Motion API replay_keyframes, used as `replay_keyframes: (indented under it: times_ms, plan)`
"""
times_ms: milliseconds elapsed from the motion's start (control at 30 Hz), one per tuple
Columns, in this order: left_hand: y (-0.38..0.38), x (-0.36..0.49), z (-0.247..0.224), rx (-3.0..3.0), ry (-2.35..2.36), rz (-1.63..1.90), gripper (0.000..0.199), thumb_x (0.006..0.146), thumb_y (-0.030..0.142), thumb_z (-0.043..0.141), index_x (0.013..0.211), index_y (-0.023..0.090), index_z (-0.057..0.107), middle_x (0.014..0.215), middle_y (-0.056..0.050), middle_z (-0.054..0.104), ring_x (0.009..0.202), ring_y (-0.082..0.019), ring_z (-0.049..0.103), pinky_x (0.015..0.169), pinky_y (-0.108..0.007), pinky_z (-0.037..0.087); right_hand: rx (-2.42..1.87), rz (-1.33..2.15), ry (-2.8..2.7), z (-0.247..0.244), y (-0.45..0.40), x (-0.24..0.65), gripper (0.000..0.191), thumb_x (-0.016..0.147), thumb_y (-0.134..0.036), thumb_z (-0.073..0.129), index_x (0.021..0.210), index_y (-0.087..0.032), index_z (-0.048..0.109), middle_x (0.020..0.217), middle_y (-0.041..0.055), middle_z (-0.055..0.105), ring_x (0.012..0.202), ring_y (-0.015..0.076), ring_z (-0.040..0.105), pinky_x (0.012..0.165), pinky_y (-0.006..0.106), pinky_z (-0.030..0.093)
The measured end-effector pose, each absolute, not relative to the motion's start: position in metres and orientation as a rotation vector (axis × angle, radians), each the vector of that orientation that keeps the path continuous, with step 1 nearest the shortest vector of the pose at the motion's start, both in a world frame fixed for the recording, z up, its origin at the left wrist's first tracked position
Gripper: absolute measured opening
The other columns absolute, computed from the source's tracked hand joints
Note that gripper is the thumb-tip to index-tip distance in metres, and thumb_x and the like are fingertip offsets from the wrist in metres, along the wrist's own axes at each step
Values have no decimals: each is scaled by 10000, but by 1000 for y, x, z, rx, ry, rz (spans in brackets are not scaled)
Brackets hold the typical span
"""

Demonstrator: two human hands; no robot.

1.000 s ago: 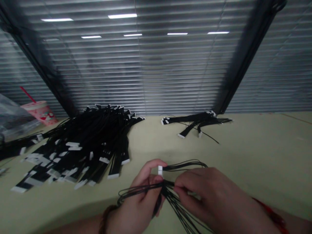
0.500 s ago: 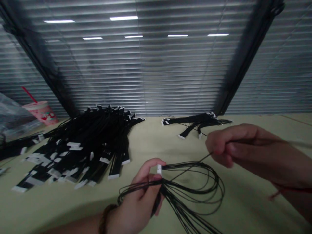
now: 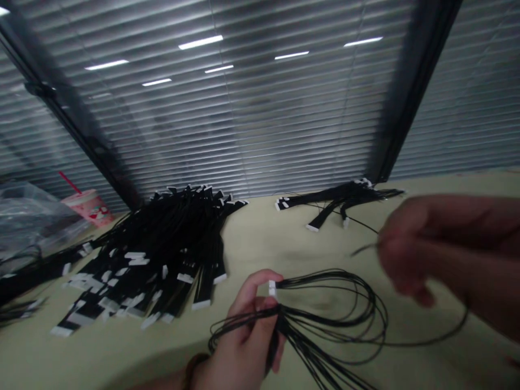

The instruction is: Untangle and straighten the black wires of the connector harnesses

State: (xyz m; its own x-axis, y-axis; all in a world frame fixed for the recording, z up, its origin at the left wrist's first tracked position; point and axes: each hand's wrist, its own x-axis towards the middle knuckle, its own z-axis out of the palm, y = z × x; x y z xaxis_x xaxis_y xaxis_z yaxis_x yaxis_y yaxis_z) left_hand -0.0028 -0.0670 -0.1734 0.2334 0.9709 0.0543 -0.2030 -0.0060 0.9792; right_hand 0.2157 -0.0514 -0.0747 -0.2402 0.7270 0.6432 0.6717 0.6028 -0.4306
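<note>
My left hand point(image 3: 247, 338) is closed round a wire harness, its thumb and index finger pinching the small white connector point(image 3: 272, 288). From that connector the thin black wires point(image 3: 368, 303) loop out to the right and back to the hand, and more strands fan down toward the bottom edge. To the right, my right hand point(image 3: 430, 249) is closed in a pinch on a black wire point(image 3: 363, 249), whose short end pokes out leftward from the fingertips. One slack strand point(image 3: 426, 343) curves from the loops up toward my right wrist. Motion blurs the right hand somewhat.
A large heap of black wire harnesses point(image 3: 170, 238) with white connectors lies at the left. A smaller bunch point(image 3: 337, 197) lies at the back. Behind it on the left stand a pink cup point(image 3: 90, 207) with a red straw and a clear plastic bag point(image 3: 28, 211). Blinds point(image 3: 260, 108) rise behind the table.
My right hand has moved right and nearer. The wire that ran straight between my hands now hangs in a slack curve, and a short wire end shows at my right fingertips. The view has tilted.
</note>
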Motion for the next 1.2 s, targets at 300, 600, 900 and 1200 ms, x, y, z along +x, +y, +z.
replay_keyframes:
  times_ms: [300,600,900,1200]
  plan:
    - [-72,-4,-171,1246,818,1062,314,896,519,439,1071,264,387,457,114,358,334,-34,297,324,-94,221,-1016,64,-2126,-126,-67,173,159,832,-147,472,684,-199,497,579,-41,517,498,99,493,458,237,323]
    - [-75,-5,-174,1285,790,1052,292,916,499,411,1090,265,396,457,108,358,353,-36,296,341,-100,216,-956,-127,-2149,-121,-68,170,208,791,-124,416,603,-201,457,502,-49,457,403,83,400,407,231,251]
    - [-77,-8,-175,1302,807,1046,285,919,488,413,1105,272,407,488,94,379,382,-41,324,366,-106,246,-1005,-80,-2142,-122,-70,170,181,753,-126,436,596,-202,487,520,-52,481,418,81,408,425,234,261]
    - [-79,-8,-173,1364,861,1023,310,905,494,436,1069,240,502,524,70,399,405,-46,339,382,-137,253,-1005,130,-2222,-125,-71,169,145,779,-107,541,669,-201,526,623,-54,543,535,98,484,507,242,322]
